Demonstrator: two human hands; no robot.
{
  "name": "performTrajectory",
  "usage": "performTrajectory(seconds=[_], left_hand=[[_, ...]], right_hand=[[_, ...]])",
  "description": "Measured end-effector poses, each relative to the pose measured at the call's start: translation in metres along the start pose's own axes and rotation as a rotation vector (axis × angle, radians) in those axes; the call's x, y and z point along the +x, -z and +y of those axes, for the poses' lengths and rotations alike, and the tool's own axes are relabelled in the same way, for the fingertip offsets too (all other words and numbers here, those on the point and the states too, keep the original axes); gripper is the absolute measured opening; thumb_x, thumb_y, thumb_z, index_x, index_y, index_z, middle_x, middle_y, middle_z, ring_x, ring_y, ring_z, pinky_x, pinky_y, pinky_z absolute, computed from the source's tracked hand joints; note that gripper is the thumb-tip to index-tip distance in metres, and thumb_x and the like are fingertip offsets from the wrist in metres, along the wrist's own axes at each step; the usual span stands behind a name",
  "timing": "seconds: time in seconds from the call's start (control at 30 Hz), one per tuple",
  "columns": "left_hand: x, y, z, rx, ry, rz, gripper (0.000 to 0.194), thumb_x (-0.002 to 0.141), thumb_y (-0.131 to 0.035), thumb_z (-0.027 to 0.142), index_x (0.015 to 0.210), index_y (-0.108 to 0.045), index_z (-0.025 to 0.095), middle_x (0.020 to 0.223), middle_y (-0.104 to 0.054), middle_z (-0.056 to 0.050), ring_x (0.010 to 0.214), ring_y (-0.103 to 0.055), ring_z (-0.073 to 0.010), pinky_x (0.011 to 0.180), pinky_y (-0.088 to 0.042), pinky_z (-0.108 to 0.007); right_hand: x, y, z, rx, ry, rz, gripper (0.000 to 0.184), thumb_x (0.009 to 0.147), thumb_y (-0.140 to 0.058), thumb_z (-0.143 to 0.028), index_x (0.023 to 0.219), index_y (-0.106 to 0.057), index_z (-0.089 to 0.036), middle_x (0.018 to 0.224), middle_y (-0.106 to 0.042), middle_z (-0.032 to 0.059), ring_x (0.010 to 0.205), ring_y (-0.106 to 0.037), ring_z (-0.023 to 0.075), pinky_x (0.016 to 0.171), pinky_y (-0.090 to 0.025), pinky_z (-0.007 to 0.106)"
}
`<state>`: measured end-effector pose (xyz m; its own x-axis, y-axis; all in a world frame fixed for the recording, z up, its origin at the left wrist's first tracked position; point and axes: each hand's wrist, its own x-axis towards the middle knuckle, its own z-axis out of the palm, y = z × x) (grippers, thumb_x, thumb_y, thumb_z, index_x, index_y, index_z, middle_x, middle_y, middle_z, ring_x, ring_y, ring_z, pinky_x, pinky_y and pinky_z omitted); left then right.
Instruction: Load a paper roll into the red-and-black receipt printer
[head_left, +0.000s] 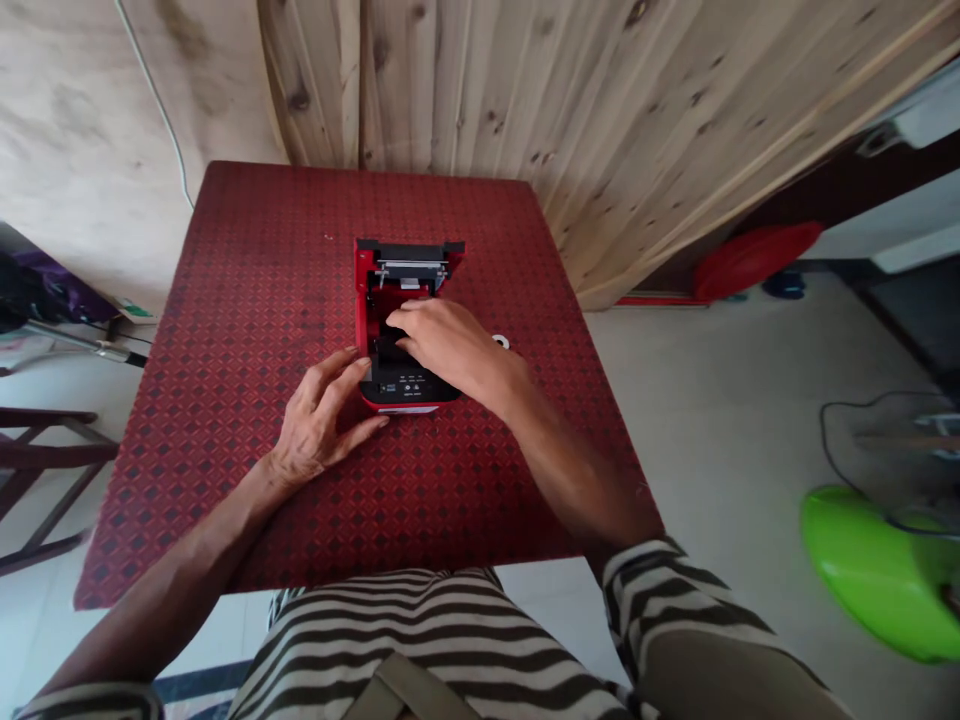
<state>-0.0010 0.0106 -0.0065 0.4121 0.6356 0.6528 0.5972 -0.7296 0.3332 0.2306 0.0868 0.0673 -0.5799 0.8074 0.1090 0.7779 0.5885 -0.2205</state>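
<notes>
A small red-and-black label printer (409, 388) stands on the red patterned table, its lid (411, 262) raised at the back. Round its near left corner rests my left hand (319, 415), fingertips on the left edge and thumb along the front, holding it. My right hand (450, 345) reaches over the uncovered compartment from the right. Its index finger and thumb show a gap with nothing visible between them; the other fingers are partly hidden. Behind my right wrist, a white ring-shaped piece (500, 342) lies on the table, partly covered.
The table (255, 260) has its far edge by a wooden plank wall (450, 90). To the left are a dark wooden stool (45, 450) and a metal pole (82, 342). On the floor at right sit a green plastic tub (870, 570) and a cable; a red round object (757, 262) leans farther back.
</notes>
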Motion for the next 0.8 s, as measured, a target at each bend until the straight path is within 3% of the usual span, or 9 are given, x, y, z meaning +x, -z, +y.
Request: performTrajectory(seconds=[0.13, 0.27, 0.43, 0.6, 0.7, 0.8], left_hand=[[-0.003, -0.001, 0.001, -0.012, 0.014, -0.058, 0.085, 0.092, -0.08, 0.043, 0.163, -0.036, 0.026, 0.151, -0.058, -0.019, 0.138, -0.063, -0.0309, 0.113, -0.06, -0.047], [-0.003, -0.001, 0.0, -0.013, 0.04, -0.072, 0.08, 0.095, -0.077, 0.041, 0.162, -0.036, 0.028, 0.152, -0.059, -0.018, 0.137, -0.064, -0.03, 0.112, -0.061, -0.047], [-0.003, -0.002, -0.001, -0.028, 0.031, -0.057, 0.078, 0.094, -0.078, 0.039, 0.161, -0.039, 0.028, 0.152, -0.06, -0.016, 0.135, -0.066, -0.0281, 0.112, -0.061, -0.045], [-0.004, -0.003, -0.002, -0.024, 0.032, -0.059, 0.075, 0.095, -0.077, 0.041, 0.159, -0.04, 0.027, 0.152, -0.059, -0.017, 0.136, -0.065, -0.0283, 0.113, -0.061, -0.045], [-0.003, -0.004, -0.002, -0.03, 0.02, -0.049, 0.077, 0.095, -0.077, 0.042, 0.16, -0.039, 0.026, 0.151, -0.06, -0.017, 0.137, -0.065, -0.0289, 0.112, -0.062, -0.045], [-0.002, -0.004, -0.001, -0.033, 0.038, -0.039, 0.078, 0.094, -0.078, 0.041, 0.16, -0.039, 0.027, 0.149, -0.06, -0.016, 0.137, -0.064, -0.028, 0.112, -0.062, -0.044]], right_hand=[[0.021, -0.008, 0.0, -0.064, 0.01, -0.098, 0.012, 0.091, -0.073, -0.007, 0.1, -0.077, -0.014, 0.097, -0.08, 0.0122, 0.085, -0.075, 0.0237, 0.074, -0.054, 0.035], [0.022, -0.007, 0.002, -0.109, 0.063, -0.131, 0.01, 0.091, -0.072, -0.008, 0.097, -0.077, -0.015, 0.095, -0.08, 0.0111, 0.086, -0.075, 0.0237, 0.075, -0.054, 0.035], [0.009, 0.001, -0.002, -0.085, 0.012, 0.033, 0.013, 0.089, -0.076, -0.013, 0.101, -0.075, -0.017, 0.103, -0.08, 0.0105, 0.094, -0.074, 0.0256, 0.085, -0.057, 0.039], [-0.024, 0.02, -0.016, 0.023, -0.056, 0.309, 0.016, 0.089, -0.075, -0.015, 0.103, -0.073, -0.02, 0.104, -0.079, 0.0088, 0.1, -0.073, 0.0258, 0.09, -0.059, 0.041], [-0.059, 0.04, -0.028, 0.247, -0.116, 0.466, 0.019, 0.092, -0.074, -0.022, 0.11, -0.072, -0.022, 0.107, -0.08, 0.0065, 0.095, -0.074, 0.0231, 0.088, -0.061, 0.04], [-0.098, 0.044, -0.042, 0.564, -0.13, 0.405, 0.025, 0.088, -0.081, -0.027, 0.111, -0.072, -0.025, 0.106, -0.081, 0.0015, 0.093, -0.076, 0.0205, 0.087, -0.062, 0.037]])
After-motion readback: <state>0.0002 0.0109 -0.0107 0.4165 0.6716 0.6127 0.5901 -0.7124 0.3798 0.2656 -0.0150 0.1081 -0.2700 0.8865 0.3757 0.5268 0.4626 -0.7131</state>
